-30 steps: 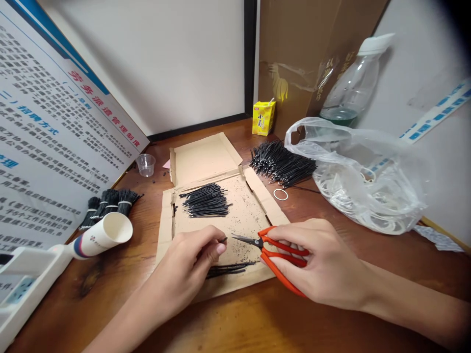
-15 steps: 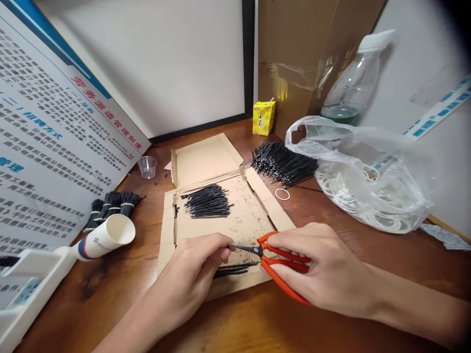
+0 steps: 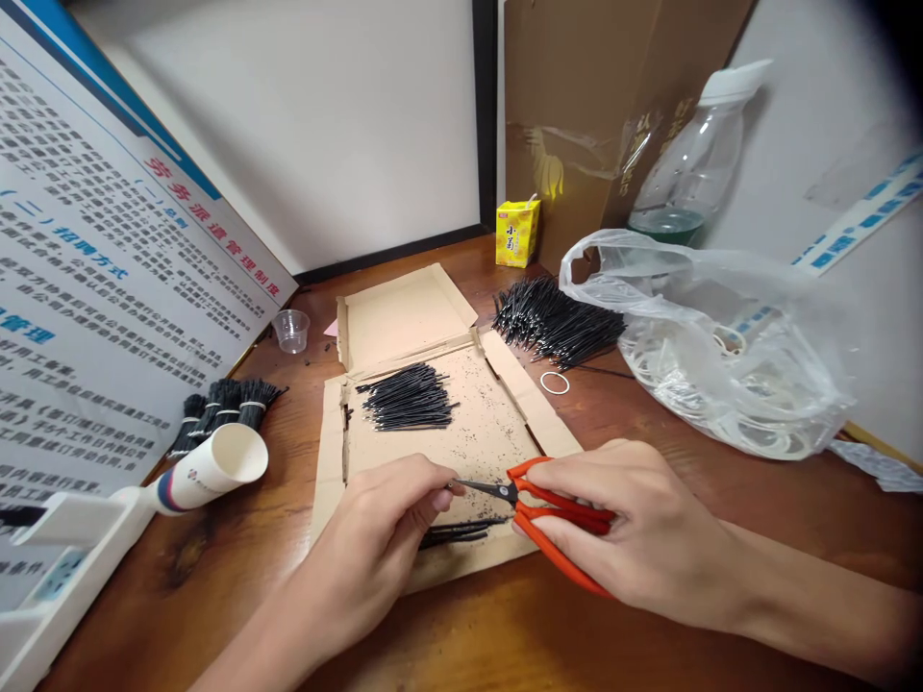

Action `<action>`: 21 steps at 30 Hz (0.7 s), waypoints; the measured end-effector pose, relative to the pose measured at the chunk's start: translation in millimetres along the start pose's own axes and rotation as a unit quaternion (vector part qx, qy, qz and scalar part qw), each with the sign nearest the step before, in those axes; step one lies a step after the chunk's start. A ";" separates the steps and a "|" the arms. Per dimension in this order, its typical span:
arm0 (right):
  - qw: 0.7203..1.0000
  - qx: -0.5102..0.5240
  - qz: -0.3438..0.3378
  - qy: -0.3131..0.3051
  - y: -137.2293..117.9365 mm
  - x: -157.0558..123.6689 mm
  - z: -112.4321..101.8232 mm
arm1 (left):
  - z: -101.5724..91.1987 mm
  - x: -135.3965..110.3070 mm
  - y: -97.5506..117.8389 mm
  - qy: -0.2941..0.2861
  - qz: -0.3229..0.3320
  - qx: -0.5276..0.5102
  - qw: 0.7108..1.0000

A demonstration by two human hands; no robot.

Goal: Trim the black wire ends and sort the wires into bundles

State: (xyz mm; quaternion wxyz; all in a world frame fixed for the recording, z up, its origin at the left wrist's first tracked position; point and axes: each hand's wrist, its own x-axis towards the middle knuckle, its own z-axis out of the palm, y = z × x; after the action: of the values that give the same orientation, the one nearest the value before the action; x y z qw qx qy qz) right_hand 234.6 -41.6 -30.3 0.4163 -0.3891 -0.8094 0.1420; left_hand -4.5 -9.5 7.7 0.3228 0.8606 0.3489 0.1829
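My right hand (image 3: 635,529) grips orange-handled scissors (image 3: 548,514), blades pointing left and nearly closed at my left fingertips. My left hand (image 3: 382,538) is pinched on a thin black wire piece, held to the blade tips; the piece itself barely shows. Both hands hover over a flattened cardboard tray (image 3: 404,317) speckled with black trimmings. A few black wires (image 3: 461,531) lie on the cardboard under my hands. A neat pile of cut black wires (image 3: 409,396) rests further back on the tray.
A larger heap of black wires (image 3: 555,322) and a rubber band (image 3: 554,383) lie right of the tray. A clear plastic bag (image 3: 713,356), bottle (image 3: 692,163), yellow drink carton (image 3: 516,232), small plastic cup (image 3: 291,330), bundled wires (image 3: 223,408), paper cup (image 3: 209,466) and printed board (image 3: 93,279) surround it.
The scissors moved left to meet my left fingertips and their blades closed at the wire tip. Both hands shifted slightly right and down.
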 end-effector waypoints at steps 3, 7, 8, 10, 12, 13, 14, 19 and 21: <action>1.000 0.000 0.008 0.006 -0.7 -0.9 0.6 | -0.5 -0.5 1.8 -0.001 -0.005 -0.002 1.000; 1.000 0.012 0.013 -0.007 -1.7 -1.3 0.7 | 0.0 0.7 4.7 -0.005 0.004 -0.013 1.000; 1.000 0.013 0.014 -0.008 -1.9 -1.2 0.6 | 0.1 1.1 5.0 -0.005 0.006 -0.014 1.000; 1.000 0.010 0.016 -0.008 -2.0 -1.1 0.4 | 0.3 1.8 5.2 -0.007 0.009 -0.014 1.000; 1.000 0.008 0.014 -0.009 -1.8 -1.0 0.4 | 0.3 2.3 4.8 -0.009 0.013 -0.013 1.000; 1.000 0.008 0.013 -0.010 -1.5 -0.9 0.4 | 0.3 2.5 4.6 -0.009 0.013 -0.012 1.000; 1.000 0.007 0.012 -0.011 -1.1 -0.9 0.5 | 0.2 2.5 4.4 -0.009 0.013 -0.011 1.000; 1.000 0.003 0.003 -0.014 0.6 -1.0 0.7 | -0.3 2.0 4.2 -0.010 0.006 -0.005 1.000; 1.000 0.001 0.002 -0.011 0.3 -0.9 0.8 | -0.4 1.6 4.7 -0.011 0.003 -0.007 1.000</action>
State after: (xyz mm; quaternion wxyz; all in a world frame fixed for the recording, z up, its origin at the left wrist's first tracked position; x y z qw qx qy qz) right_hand 234.4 -42.0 -31.5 0.4078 -0.3885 -0.8130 0.1474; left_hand -1.3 -10.8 11.3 0.3322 0.8614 0.3413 0.1766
